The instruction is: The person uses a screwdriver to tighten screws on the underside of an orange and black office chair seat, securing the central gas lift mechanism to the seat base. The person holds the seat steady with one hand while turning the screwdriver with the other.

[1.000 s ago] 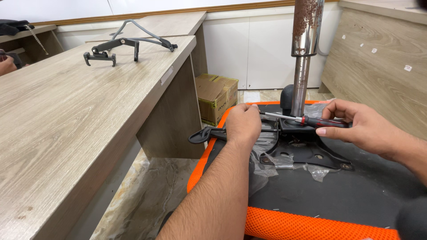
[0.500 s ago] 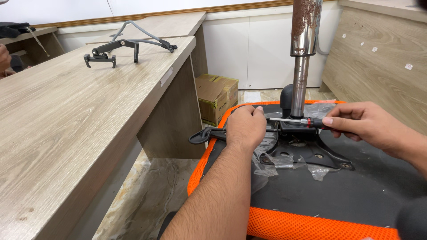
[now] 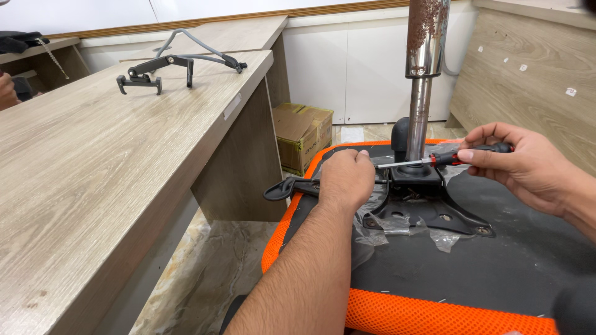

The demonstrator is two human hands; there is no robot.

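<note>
An upturned office chair seat (image 3: 496, 273) with orange mesh edging lies in front of me. On it sits a black metal mechanism plate (image 3: 428, 214), from which a rusty chrome gas cylinder (image 3: 422, 68) rises. My left hand (image 3: 345, 178) is closed around the black lever (image 3: 280, 188) that sticks out of the plate's left side. My right hand (image 3: 528, 167) holds a screwdriver (image 3: 444, 159) with a red and black handle. Its shaft points left, level, with the tip close to my left hand's fingers.
A long wooden desk (image 3: 112, 167) runs along the left, bearing a black and grey chair part (image 3: 177, 65). A cardboard box (image 3: 301, 133) stands on the floor by the desk's end panel. Another person's hand (image 3: 7, 92) shows at the far left. Torn clear plastic (image 3: 388, 226) lies about the plate.
My right hand has shifted the screwdriver slightly up and right. My left hand stays on the lever. The other person's hand at the far left has moved a little.
</note>
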